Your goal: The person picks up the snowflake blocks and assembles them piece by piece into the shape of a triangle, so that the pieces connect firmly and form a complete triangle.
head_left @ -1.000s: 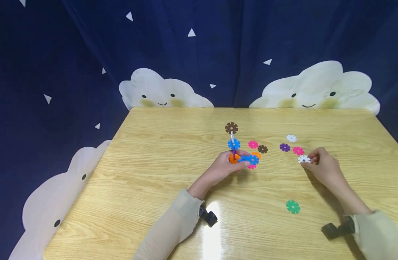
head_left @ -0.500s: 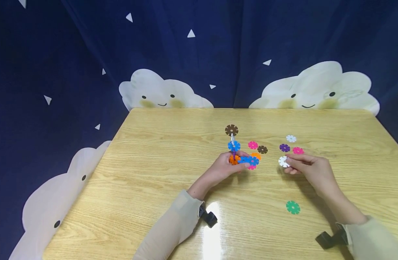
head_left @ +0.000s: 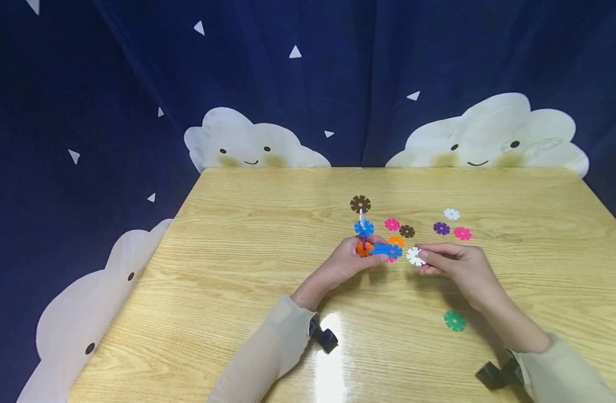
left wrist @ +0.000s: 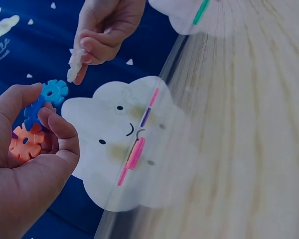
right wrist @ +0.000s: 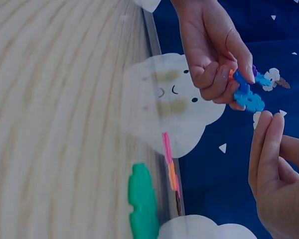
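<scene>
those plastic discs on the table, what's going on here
A person sits at a wooden table joining notched plastic discs. The left hand holds a cluster of joined blue, orange and other discs. The right hand pinches a white disc just beside the cluster's blue end, not yet touching it. Loose discs lie flat beyond the hands, and a green disc lies nearer the person.

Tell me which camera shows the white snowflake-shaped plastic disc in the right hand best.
The head view: the white snowflake-shaped plastic disc faces the camera, pinched by the right hand. The left wrist view shows it edge-on; the right wrist view shows only a sliver behind the fingers.
</scene>
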### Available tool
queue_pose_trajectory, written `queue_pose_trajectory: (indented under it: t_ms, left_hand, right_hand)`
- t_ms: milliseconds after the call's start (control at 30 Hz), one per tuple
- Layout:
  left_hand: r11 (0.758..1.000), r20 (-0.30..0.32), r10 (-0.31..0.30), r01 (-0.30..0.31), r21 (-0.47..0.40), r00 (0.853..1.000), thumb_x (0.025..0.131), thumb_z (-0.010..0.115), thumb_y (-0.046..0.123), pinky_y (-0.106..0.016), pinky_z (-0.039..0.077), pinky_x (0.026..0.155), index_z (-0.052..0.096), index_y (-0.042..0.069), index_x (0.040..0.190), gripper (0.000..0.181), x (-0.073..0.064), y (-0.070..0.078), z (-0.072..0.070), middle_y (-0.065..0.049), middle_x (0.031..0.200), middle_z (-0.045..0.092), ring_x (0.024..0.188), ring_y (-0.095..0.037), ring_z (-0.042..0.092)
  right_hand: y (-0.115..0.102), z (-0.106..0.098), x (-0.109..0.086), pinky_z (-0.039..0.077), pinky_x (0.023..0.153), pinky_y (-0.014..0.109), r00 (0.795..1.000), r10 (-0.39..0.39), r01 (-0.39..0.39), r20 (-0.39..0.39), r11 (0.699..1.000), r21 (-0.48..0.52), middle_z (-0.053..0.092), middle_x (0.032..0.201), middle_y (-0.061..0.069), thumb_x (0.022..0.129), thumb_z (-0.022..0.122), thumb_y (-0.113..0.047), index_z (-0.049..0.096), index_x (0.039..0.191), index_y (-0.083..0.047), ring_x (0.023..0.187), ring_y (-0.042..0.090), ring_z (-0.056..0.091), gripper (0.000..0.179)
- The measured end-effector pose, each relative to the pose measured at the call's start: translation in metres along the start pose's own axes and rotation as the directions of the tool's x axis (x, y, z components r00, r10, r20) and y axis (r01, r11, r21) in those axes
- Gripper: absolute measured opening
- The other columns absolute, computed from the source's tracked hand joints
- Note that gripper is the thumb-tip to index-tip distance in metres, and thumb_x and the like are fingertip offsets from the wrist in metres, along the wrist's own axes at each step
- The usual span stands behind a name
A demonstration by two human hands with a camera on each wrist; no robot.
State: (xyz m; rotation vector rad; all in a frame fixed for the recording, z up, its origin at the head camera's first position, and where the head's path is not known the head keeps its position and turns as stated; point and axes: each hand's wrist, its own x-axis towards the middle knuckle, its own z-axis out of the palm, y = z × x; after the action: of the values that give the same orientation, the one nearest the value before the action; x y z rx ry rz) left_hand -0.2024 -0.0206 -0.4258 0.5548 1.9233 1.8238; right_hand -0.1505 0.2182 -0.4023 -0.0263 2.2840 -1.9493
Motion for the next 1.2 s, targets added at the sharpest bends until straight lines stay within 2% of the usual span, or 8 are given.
queue_pose_trajectory:
  t_ms: [133, 300, 467, 567, 700, 767, 1000, 1200]
  left_hand:
    - [1.0, 0.005, 0.01, -0.01, 0.009, 1.0, 0.09, 0.069, 0.011, -0.018, 0.049, 0.082, 0.064, 0.003, 0.115, 0.027, 0.0, -0.001, 0.0, -0.01, 0.113, 0.068, 0.092, -0.005, 0.058]
    - [1.0, 0.021, -0.006, 0.006, 0.03, 1.0, 0.09, 0.069, 0.012, -0.016, 0.049, 0.081, 0.064, 0.003, 0.116, 0.028, -0.001, 0.0, 0.001, -0.01, 0.112, 0.068, 0.091, -0.005, 0.057]
    - [0.998, 0.044, -0.022, 0.019, 0.055, 0.999, 0.09, 0.07, 0.011, -0.018, 0.046, 0.07, 0.064, 0.002, 0.117, 0.03, -0.001, 0.0, 0.001, 0.0, 0.093, 0.064, 0.076, -0.007, 0.053]
    - [0.996, 0.064, -0.013, 0.008, 0.084, 0.998, 0.089, 0.07, 0.01, -0.017, 0.046, 0.067, 0.064, 0.0, 0.118, 0.03, -0.001, 0.001, 0.001, -0.01, 0.094, 0.068, 0.073, -0.006, 0.053]
    - [0.99, 0.081, 0.018, -0.029, 0.14, 0.997, 0.089, 0.07, 0.01, -0.014, 0.049, 0.074, 0.066, -0.002, 0.116, 0.029, 0.0, 0.001, 0.002, -0.022, 0.113, 0.069, 0.081, -0.001, 0.056]
    - [0.988, 0.086, 0.024, -0.036, 0.151, 0.996, 0.089, 0.07, 0.01, -0.013, 0.049, 0.076, 0.066, -0.002, 0.115, 0.029, 0.0, -0.001, 0.002, -0.021, 0.113, 0.069, 0.083, -0.001, 0.057]
    - [0.996, 0.085, 0.005, -0.013, 0.088, 0.996, 0.089, 0.069, 0.009, -0.017, 0.044, 0.063, 0.065, -0.001, 0.116, 0.029, 0.0, 0.0, 0.001, 0.001, 0.08, 0.061, 0.067, -0.007, 0.049]
    - [1.0, 0.038, -0.01, 0.01, -0.01, 0.999, 0.088, 0.07, 0.01, -0.017, 0.049, 0.072, 0.065, 0.0, 0.114, 0.029, 0.001, 0.0, 0.002, 0.0, 0.092, 0.067, 0.079, -0.006, 0.056]
  right_hand:
    - [0.0, 0.004, 0.001, 0.06, 0.075, 0.021, 1.0, -0.012, 0.011, 0.024, 0.999, 0.048, 0.076, 0.089, -0.013, 0.093, 0.067, -0.015, 0.076, 0.103, -0.018, 0.076, 0.014, 0.075, 0.014]
    - [0.0, 0.008, 0.0, 0.06, 0.075, 0.021, 0.999, 0.005, -0.007, 0.038, 0.999, 0.043, 0.075, 0.089, -0.014, 0.093, 0.067, -0.014, 0.076, 0.102, -0.02, 0.075, 0.014, 0.075, 0.014]
    - [0.001, 0.008, -0.001, 0.06, 0.075, 0.021, 0.998, 0.018, -0.023, 0.061, 0.996, 0.084, 0.075, 0.09, -0.014, 0.093, 0.066, -0.009, 0.076, 0.099, -0.021, 0.073, 0.013, 0.075, 0.017]
    - [0.0, 0.009, 0.0, 0.059, 0.076, 0.019, 0.997, 0.037, -0.044, 0.072, 0.994, 0.099, 0.075, 0.091, -0.015, 0.093, 0.066, -0.008, 0.076, 0.098, -0.018, 0.073, 0.014, 0.075, 0.016]
    - [-0.004, 0.011, -0.002, 0.058, 0.078, 0.017, 0.995, 0.07, -0.075, 0.074, 0.995, 0.063, 0.074, 0.093, -0.017, 0.092, 0.067, -0.011, 0.076, 0.101, -0.013, 0.074, 0.014, 0.075, 0.013]
    - [-0.007, 0.012, -0.003, 0.058, 0.078, 0.017, 0.995, 0.079, -0.082, 0.066, 0.995, 0.05, 0.074, 0.093, -0.018, 0.092, 0.068, -0.013, 0.076, 0.102, -0.01, 0.073, 0.015, 0.075, 0.013]
    - [-0.012, 0.018, -0.004, 0.059, 0.077, 0.018, 0.998, 0.063, -0.063, 0.019, 0.998, 0.009, 0.074, 0.09, -0.019, 0.091, 0.07, -0.014, 0.075, 0.1, -0.007, 0.072, 0.016, 0.074, 0.013]
    - [-0.01, 0.018, -0.001, 0.06, 0.076, 0.021, 0.998, 0.057, -0.058, 0.028, 0.998, 0.037, 0.075, 0.087, -0.012, 0.091, 0.069, -0.017, 0.07, 0.111, 0.002, 0.073, 0.014, 0.075, 0.027]
